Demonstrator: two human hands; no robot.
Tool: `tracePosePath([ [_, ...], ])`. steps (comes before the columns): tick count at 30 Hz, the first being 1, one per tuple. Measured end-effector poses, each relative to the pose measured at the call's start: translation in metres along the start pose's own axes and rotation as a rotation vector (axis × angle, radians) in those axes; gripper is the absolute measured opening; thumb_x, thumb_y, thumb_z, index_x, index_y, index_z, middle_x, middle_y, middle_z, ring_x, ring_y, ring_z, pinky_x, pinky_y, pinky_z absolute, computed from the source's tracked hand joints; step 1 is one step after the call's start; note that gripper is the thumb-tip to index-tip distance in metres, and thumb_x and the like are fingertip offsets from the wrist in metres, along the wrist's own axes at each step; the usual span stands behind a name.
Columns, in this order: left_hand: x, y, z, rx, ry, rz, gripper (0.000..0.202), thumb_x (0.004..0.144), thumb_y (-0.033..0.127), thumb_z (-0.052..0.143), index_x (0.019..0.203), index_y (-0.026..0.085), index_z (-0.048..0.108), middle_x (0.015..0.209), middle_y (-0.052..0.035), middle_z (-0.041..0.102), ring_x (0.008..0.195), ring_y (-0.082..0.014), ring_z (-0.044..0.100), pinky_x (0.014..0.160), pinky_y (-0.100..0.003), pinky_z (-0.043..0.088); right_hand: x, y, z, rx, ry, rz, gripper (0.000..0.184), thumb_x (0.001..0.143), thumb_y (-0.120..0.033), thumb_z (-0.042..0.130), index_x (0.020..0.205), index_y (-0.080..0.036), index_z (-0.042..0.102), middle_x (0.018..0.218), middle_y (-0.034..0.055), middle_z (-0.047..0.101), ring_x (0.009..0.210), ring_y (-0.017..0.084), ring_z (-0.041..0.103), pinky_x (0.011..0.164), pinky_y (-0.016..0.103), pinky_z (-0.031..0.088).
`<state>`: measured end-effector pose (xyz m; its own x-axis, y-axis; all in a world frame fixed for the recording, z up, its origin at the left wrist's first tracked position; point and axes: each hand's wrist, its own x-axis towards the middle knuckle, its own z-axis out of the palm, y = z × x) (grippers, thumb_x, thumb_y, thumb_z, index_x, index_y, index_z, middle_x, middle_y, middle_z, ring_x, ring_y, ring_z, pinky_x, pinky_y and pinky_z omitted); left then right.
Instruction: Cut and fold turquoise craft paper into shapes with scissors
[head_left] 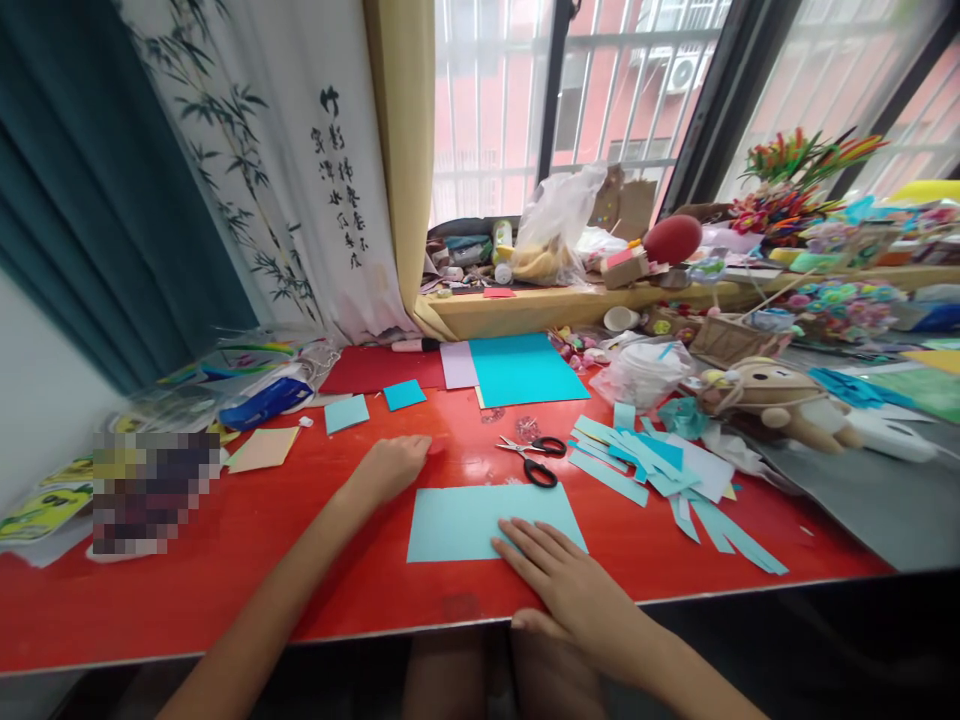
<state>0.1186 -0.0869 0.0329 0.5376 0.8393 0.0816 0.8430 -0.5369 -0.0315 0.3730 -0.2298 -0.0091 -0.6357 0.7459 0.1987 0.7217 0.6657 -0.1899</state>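
Note:
A pale blue sheet of paper point(457, 525) lies flat near the front edge of the red table. My right hand point(559, 570) rests on its lower right part, fingers stretched out and holding nothing. Beyond the sheet's upper left corner, my left hand point(394, 468) is closed, its fingers bent together over the table. Something small and reddish shows at those fingertips, too blurred to name. Just behind the sheet lie scissors point(534, 450) with black handles, blades parted. Two small blue paper squares, one pale point(346, 414) and one brighter point(405, 395), sit beyond my left hand.
Cut blue paper strips point(637, 460) are heaped to the right. At the back lies a large bright blue sheet point(529, 370) beside a marker point(415, 345). A stuffed toy point(787, 400) and a plastic bag point(645, 370) stand right; a cream paper stack point(262, 449) lies left.

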Motion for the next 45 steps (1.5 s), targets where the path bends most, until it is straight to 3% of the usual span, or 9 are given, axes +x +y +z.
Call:
tracePosePath([
  [4,-0.045,0.054,0.006,0.048,0.026,0.119,0.041,0.089,0.018,0.028,0.123,0.007,0.048,0.121,-0.0171,0.055,0.112,-0.0273,0.051,0.091,-0.039,0.043,0.003,-0.001,-0.004,0.072,-0.030,0.028,0.063,0.087,-0.056,0.032,0.140,-0.022,0.028,0.145,0.0048,0.025,0.133,0.024,0.024,0.108,0.046,0.024],
  [8,-0.077,0.088,0.014,0.050,0.071,0.031,0.054,0.088,0.044,0.032,0.119,0.004,0.053,0.125,-0.0178,0.053,0.116,-0.0311,0.048,0.098,-0.042,0.039,0.003,0.000,-0.012,0.365,-0.032,0.102,0.057,0.087,-0.052,0.038,0.136,-0.022,0.036,0.143,0.0053,0.030,0.133,0.024,0.025,0.108,0.047,0.023],
  [14,-0.086,0.072,0.012,-0.076,0.038,-0.011,0.065,0.086,0.055,0.030,0.137,0.017,0.032,0.146,-0.0100,0.021,0.134,-0.0280,0.019,0.107,-0.044,0.026,-0.012,0.031,-0.033,1.096,0.366,0.680,0.045,0.086,-0.040,0.046,0.129,-0.027,0.041,0.141,0.0030,0.035,0.131,0.020,0.029,0.110,0.044,0.022],
  [21,-0.088,0.066,0.022,-0.168,-0.091,-0.067,0.068,0.087,0.057,0.022,0.140,0.015,0.024,0.148,-0.0083,0.015,0.136,-0.0265,0.011,0.110,-0.044,0.018,-0.027,0.053,-0.047,1.870,0.219,0.818,0.030,0.083,-0.029,0.049,0.110,-0.017,0.052,0.133,0.0115,0.045,0.117,0.024,0.049,0.098,0.040,0.043],
  [26,-0.090,0.068,0.025,-0.176,-0.053,-0.058,0.067,0.087,0.056,0.022,0.141,0.016,0.022,0.148,-0.0075,0.015,0.136,-0.0249,0.011,0.110,-0.043,0.018,-0.011,0.040,-0.048,1.803,0.091,0.859,0.017,0.082,-0.031,0.054,0.093,-0.018,0.052,0.100,0.0109,0.065,0.088,0.019,0.065,0.065,0.025,0.055],
  [30,-0.095,0.064,0.024,-0.166,-0.072,-0.073,0.071,0.086,0.058,0.021,0.141,0.013,0.020,0.148,-0.0073,0.011,0.137,-0.0253,0.005,0.111,-0.045,0.014,0.005,0.035,-0.040,1.575,0.009,0.816,0.014,0.080,-0.027,0.055,0.078,-0.016,0.046,0.080,0.0099,0.069,0.050,0.009,0.060,0.036,0.014,0.038],
  [37,-0.113,0.060,0.035,-0.105,-0.058,-0.346,0.078,0.085,0.060,0.019,0.139,0.003,0.021,0.147,-0.0125,0.011,0.136,-0.0266,0.009,0.110,-0.048,0.014,0.016,0.030,-0.037,1.423,-0.165,0.756,0.016,0.081,-0.029,0.049,0.076,-0.014,0.045,0.083,0.0130,0.069,0.045,0.007,0.057,0.036,0.013,0.034],
  [41,-0.114,0.058,0.042,-0.126,0.012,-0.385,0.076,0.085,0.058,0.024,0.138,0.005,0.025,0.146,-0.0134,0.018,0.136,-0.0257,0.015,0.110,-0.045,0.019,0.025,0.028,-0.039,1.415,-0.192,0.812,0.025,0.082,-0.039,0.048,0.078,-0.015,0.044,0.081,0.0132,0.069,0.049,0.009,0.060,0.038,0.015,0.037],
  [45,-0.114,0.053,0.039,-0.261,0.044,-0.357,0.067,0.085,0.051,0.032,0.137,0.010,0.027,0.145,-0.0118,0.026,0.134,-0.0241,0.021,0.110,-0.045,0.019,0.031,0.020,-0.033,1.382,-0.282,0.662,0.022,0.084,-0.033,0.044,0.076,-0.012,0.049,0.075,0.0097,0.068,0.044,0.007,0.055,0.037,0.014,0.037],
])
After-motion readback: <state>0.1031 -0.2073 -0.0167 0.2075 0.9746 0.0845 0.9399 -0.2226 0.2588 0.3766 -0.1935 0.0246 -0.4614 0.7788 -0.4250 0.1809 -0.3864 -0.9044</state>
